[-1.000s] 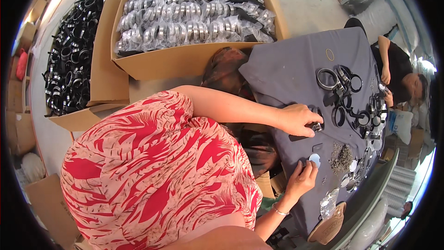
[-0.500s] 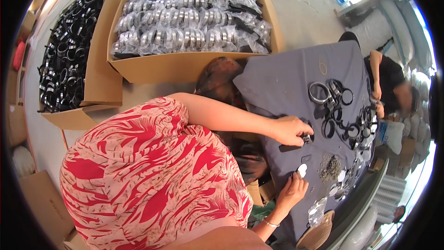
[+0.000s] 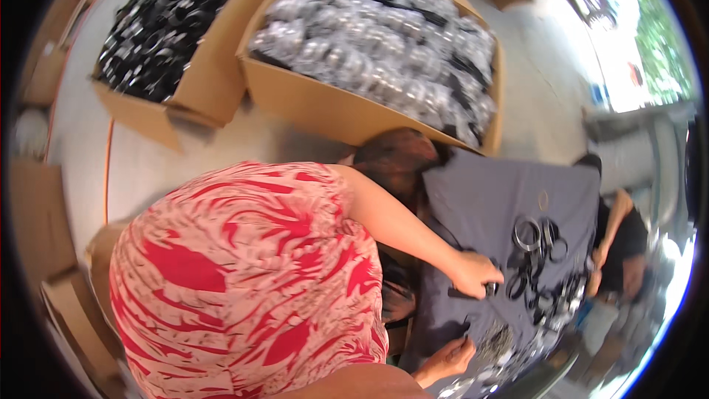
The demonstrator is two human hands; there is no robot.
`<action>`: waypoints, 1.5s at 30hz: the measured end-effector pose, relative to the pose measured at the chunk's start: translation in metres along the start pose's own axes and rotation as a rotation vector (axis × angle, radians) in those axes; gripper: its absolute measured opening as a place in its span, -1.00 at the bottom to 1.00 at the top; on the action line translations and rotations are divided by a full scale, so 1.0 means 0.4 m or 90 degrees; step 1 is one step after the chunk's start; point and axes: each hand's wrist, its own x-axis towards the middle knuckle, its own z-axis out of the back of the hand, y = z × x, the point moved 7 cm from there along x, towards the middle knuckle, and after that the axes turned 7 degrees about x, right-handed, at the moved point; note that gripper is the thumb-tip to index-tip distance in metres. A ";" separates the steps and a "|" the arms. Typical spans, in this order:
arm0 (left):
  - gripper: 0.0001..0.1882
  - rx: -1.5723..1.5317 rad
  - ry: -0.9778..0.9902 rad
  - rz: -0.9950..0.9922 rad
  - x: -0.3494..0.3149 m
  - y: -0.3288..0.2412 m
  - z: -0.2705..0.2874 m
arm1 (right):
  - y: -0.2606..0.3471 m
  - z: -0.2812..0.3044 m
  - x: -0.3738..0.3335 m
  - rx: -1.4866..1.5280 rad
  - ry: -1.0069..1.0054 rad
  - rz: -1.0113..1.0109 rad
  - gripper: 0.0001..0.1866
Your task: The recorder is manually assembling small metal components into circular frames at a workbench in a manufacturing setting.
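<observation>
My left hand (image 3: 476, 275) is closed around a black strap (image 3: 461, 293) with a shiny part near the fingertips. It rests low over the grey cloth on the table (image 3: 473, 185). Nearer to me, my right hand (image 3: 449, 360) has its fingers drawn together beside a pile of small metal pieces (image 3: 495, 341); blur hides what they hold, if anything. Beyond my left hand lie several black straps with round rings (image 3: 543, 240), some looped over one another.
A carton (image 3: 332, 111) of plastic-wrapped silver rounds stands at the back, beside another carton (image 3: 214, 66) heaped with black ringed straps. Across the table, a person's arm (image 3: 614, 225) reaches to the cloth's far edge. A thin loop (image 3: 543, 200) lies on the cloth.
The whole view has swung, with cartons and table shifted in the picture. A white disc seen at my right fingertips earlier no longer shows. My left hand keeps its grip on the strap.
</observation>
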 end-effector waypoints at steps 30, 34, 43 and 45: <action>-0.28 -0.345 0.064 0.077 -0.012 0.050 0.010 | 0.049 -0.026 0.208 0.189 -0.211 -0.003 -0.85; -0.27 -0.296 0.103 0.099 -0.017 0.035 0.009 | 0.062 -0.070 0.217 0.173 -0.204 0.051 -0.84; -0.28 -0.261 0.126 0.072 -0.028 0.018 0.021 | 0.083 -0.100 0.228 0.241 -0.119 0.049 -0.86; -0.30 -0.239 0.143 0.097 -0.029 0.014 0.025 | 0.093 -0.103 0.228 0.232 -0.113 0.066 -0.89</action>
